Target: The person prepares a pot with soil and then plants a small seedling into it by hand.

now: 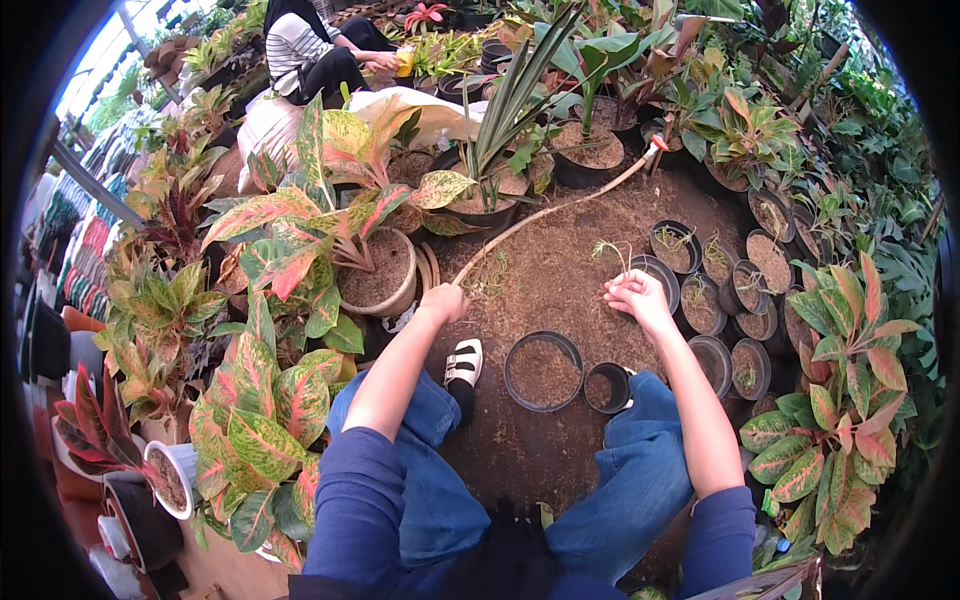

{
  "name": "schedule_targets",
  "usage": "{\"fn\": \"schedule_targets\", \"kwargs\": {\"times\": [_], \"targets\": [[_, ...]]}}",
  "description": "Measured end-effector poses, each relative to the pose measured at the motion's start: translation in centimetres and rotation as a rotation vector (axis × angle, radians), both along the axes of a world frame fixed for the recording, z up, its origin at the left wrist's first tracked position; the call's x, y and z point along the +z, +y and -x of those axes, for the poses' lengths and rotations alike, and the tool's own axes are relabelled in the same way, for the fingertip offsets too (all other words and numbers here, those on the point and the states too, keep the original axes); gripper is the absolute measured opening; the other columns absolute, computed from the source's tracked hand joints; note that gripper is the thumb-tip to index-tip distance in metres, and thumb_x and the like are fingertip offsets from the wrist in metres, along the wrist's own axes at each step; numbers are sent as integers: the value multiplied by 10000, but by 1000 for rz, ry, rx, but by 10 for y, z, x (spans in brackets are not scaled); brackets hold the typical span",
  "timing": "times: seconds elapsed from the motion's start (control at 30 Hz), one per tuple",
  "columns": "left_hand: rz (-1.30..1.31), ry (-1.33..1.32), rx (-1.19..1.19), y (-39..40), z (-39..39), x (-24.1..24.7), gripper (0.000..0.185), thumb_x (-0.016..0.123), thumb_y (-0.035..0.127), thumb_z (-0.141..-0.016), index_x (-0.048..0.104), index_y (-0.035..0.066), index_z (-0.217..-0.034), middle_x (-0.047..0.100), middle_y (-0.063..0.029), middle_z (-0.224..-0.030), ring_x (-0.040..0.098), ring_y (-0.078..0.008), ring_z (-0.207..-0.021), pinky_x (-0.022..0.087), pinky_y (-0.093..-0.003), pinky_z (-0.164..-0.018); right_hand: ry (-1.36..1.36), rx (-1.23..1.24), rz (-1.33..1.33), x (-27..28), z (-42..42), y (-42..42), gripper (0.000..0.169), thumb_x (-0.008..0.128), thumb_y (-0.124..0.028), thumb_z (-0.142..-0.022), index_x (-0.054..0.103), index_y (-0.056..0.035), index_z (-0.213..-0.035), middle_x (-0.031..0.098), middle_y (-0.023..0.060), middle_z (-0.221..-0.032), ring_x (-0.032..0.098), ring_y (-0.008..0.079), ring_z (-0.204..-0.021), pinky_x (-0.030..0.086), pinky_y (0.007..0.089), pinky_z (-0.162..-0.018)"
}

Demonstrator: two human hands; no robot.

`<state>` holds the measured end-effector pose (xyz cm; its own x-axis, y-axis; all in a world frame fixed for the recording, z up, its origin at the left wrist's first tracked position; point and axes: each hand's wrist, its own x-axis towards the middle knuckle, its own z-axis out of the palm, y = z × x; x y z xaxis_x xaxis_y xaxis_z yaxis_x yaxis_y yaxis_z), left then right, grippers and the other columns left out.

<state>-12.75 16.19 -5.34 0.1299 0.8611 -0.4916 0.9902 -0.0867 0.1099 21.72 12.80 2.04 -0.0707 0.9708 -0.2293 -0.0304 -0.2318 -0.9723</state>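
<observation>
My right hand [637, 296] is raised over the soil beside the black pots, pinching a thin green plant cutting [616, 253] between thumb and fingers. My left hand [444, 302] is curled into a fist beside a tan hose [540, 214] with an orange tip [658, 142]. Whether the fist grips the hose is hidden. Loose seedlings [491, 277] lie on the ground just right of that fist. Between my feet stand a wide black pot [544, 373] with brown growing medium and a smaller black pot [606, 388].
Several small black pots [701, 304] with wispy seedlings cluster at right. Potted pink-green aglaonemas [270, 420] crowd the left, one in a beige pot [379, 270]. Another aglaonema [847, 390] stands at right. Another person [307, 56] sits at upper left, holding a yellow object [406, 61].
</observation>
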Motion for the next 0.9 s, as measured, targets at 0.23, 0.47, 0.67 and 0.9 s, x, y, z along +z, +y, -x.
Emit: {"fn": "schedule_targets", "kwargs": {"times": [0.23,0.47,0.67,0.9], "targets": [[-152,-49,229,27,18,-138,297,483,196,-801,582,35,-1030,563,-171,-1089,579,-310,-961,472,-401,-817,18,3,50,27,-10,-21,93,604,-20,-786,527,-19,-839,601,130,-956,617,169,-826,515,274,-737],[-111,-235,204,37,-14,-210,371,501,135,-764,506,58,-1127,251,-152,-1391,551,-311,-1014,454,-389,-864,-49,-38,145,22,-24,-31,94,585,-12,-790,529,-37,-861,602,110,-946,622,169,-797,515,290,-745],[3,14,39,70,-12,-223,393,437,68,-808,421,23,-1198,91,-145,-1451,586,-261,-987,489,-372,-800,-43,33,197,20,-14,-27,97,588,17,-786,512,-33,-818,600,136,-932,622,189,-823,499,298,-755],[-80,61,-50,70,-19,-213,419,444,48,-802,404,-6,-1216,317,-141,-1357,580,-238,-1001,495,-354,-792,-53,50,159,22,-10,-26,106,596,1,-787,500,-42,-805,598,123,-899,618,183,-780,490,293,-741]]}}
